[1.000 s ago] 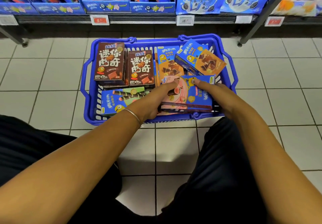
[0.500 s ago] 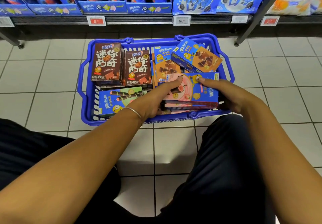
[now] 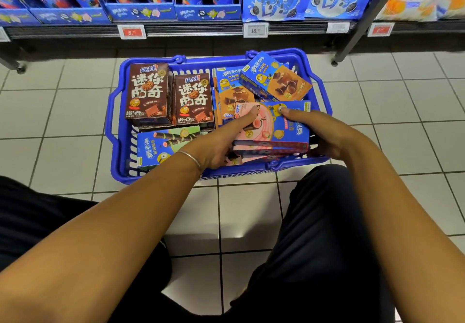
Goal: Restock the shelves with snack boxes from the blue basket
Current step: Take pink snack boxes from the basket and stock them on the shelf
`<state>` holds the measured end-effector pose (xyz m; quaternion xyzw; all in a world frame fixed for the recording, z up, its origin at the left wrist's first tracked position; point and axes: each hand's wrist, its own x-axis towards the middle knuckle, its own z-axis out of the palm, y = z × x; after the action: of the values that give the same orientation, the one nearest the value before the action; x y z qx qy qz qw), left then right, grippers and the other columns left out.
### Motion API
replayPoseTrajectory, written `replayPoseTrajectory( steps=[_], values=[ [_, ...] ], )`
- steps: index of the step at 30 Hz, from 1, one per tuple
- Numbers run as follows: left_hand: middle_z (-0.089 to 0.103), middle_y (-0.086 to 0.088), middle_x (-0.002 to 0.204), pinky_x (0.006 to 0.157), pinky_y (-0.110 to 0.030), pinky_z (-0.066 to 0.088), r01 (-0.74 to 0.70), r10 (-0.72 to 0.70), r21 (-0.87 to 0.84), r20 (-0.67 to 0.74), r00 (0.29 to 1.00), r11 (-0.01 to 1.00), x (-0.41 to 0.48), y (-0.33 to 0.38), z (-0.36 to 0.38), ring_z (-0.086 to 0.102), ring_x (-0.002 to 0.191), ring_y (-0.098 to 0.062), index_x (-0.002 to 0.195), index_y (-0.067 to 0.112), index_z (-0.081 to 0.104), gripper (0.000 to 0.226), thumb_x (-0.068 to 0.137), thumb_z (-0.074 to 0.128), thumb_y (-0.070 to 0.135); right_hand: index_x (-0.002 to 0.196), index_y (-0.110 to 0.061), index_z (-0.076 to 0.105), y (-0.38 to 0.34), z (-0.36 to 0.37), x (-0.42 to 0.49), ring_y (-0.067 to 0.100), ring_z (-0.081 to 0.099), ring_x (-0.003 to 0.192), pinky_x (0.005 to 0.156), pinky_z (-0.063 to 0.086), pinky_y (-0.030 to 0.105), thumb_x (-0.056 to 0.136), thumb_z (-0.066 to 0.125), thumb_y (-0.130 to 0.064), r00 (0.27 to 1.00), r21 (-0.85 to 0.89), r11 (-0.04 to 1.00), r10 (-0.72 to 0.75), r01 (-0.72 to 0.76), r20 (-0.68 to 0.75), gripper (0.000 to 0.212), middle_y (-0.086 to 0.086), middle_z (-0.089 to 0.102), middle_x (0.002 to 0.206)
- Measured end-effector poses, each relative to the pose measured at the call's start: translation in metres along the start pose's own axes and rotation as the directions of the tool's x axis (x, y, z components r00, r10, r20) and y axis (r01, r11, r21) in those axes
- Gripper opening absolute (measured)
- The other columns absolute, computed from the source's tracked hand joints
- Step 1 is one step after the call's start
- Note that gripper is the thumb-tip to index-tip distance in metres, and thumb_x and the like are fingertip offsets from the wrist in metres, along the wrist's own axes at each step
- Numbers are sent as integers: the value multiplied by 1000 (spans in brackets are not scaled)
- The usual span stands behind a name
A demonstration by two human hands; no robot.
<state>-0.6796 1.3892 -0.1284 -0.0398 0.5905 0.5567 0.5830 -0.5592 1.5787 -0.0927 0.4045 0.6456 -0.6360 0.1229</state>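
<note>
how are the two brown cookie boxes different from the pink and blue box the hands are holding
The brown boxes stand untouched at the blue basket's left; the pink and blue box lies flat atop a stack, gripped by left hand and right hand. All are still in the basket.

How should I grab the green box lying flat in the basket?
Take the green box by its two long edges, coming down from above. It lies flat and face up near the front-left wall of the blue basket, with its long edges showing. The left hand covers its right end, so grip toward the left.
</note>
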Motion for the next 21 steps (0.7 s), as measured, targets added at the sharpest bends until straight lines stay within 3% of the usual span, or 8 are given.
replayPoseTrajectory(
  steps=[4,8,12,14,17,21],
  values=[
    [81,-8,105,66,-37,65,14,-14,-80,-1,1000,997,1,-2,-8,80,90,-26,94,21,83,40,88,72,59,112,-22,69,2,10,3,19,78,85,57,60,33,76,80,-52,995,168,984,43,-58,92,48,1,79,103],
    [81,-7,106,68,-39,66,-2,0,-77,-33,999,997,2,-2,-6,79,93,-26,98,21,82,42,89,71,61,112,-21,68,2,9,5,20,78,83,57,60,34,77,79,-52,995,196,979,35,-53,95,48,2,79,103],
    [81,-4,108,61,-30,62,2,-2,-23,-20,1000,1000,3,-1,7,79,93,-26,99,25,77,43,90,66,66,111,-20,69,1,-2,0,21,78,86,62,62,37,74,79,-54,998,199,980,17,-29,62,51,2,79,104],
    [81,-3,108,69,-33,64,6,-6,-7,12,1000,1000,3,3,16,79,95,-25,101,26,78,44,91,64,66,115,-20,69,-1,-11,-4,23,78,90,68,62,40,75,80,-53,999,216,976,-14,7,29,53,3,79,106],
    [82,0,99,66,-31,63,-21,20,19,44,999,1000,2,9,28,80,83,-19,90,28,82,44,92,61,67,117,-19,69,-5,-21,-10,22,78,89,64,61,36,78,79,-49,998,270,961,-58,52,15,51,4,78,107],
    [79,-4,114,94,-38,60,-69,70,-11,16,997,998,6,7,27,76,108,-23,110,26,79,45,93,63,64,117,-19,67,-10,-17,-12,22,78,88,64,62,37,79,79,-49,998,239,969,-60,59,-2,50,3,79,105]
  ],
)
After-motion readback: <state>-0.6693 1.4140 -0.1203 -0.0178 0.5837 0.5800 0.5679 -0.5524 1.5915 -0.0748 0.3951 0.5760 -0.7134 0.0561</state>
